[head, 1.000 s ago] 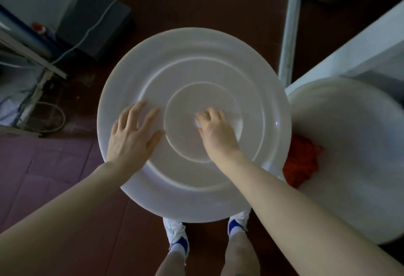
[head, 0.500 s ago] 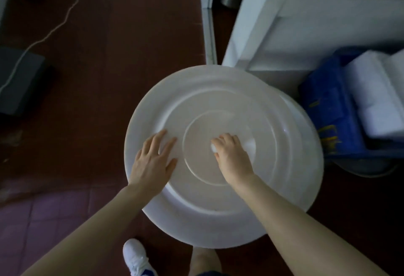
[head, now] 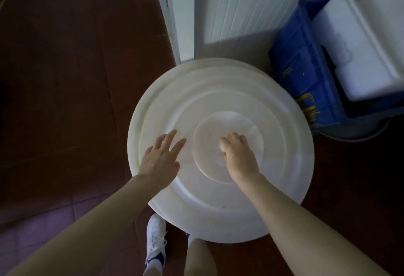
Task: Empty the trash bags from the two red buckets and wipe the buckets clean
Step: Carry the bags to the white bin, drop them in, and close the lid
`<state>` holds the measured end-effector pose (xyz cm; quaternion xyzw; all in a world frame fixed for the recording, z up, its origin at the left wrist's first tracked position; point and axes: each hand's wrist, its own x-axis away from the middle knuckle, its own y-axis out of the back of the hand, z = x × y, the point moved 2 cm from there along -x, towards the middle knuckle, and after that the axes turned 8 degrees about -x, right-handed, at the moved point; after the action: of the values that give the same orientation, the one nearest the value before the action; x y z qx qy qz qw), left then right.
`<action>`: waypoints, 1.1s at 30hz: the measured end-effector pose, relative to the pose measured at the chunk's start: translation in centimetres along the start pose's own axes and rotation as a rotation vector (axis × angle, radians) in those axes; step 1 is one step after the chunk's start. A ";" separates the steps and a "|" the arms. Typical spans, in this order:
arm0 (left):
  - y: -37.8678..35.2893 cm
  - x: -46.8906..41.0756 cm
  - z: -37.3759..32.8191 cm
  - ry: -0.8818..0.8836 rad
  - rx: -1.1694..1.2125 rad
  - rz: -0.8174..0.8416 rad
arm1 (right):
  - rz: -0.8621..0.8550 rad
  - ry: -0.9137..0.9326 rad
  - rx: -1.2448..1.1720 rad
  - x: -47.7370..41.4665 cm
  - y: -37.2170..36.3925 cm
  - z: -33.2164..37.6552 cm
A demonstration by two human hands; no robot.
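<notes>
A large round white lid (head: pixel 273 122) with raised rings fills the middle of the view, tilted a little toward me. My right hand (head: pixel 238 155) is closed around a small white knob at the lid's centre. My left hand (head: pixel 161 157) lies flat on the lid's left side, fingers spread. No red bucket or trash bag shows in this frame, and whatever is under the lid is hidden.
A blue plastic crate (head: pixel 301 74) holding white foam boxes (head: pixel 360 46) stands close to the lid's right edge, on a grey basin (head: pixel 360 131). A white panelled wall (head: pixel 240 2) and door frame (head: pixel 170 13) are just behind. Dark red floor (head: pixel 65 79) spreads left. My white shoe (head: pixel 155 240) is below.
The lid has travelled right with both hands on it, away from a white tub with an orange-red bag inside. It is now by the wall and the blue crate.
</notes>
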<state>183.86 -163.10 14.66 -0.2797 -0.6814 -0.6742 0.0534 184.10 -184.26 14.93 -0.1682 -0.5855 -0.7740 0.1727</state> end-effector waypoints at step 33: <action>3.3 15.5 13.4 0.390 0.220 -0.088 | -0.032 0.437 0.133 0.9 4.0 15.8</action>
<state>176.46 -145.87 23.44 -0.1066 -0.7392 -0.6388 0.1851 186.09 -170.09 22.88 0.0245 -0.5864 -0.7543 0.2940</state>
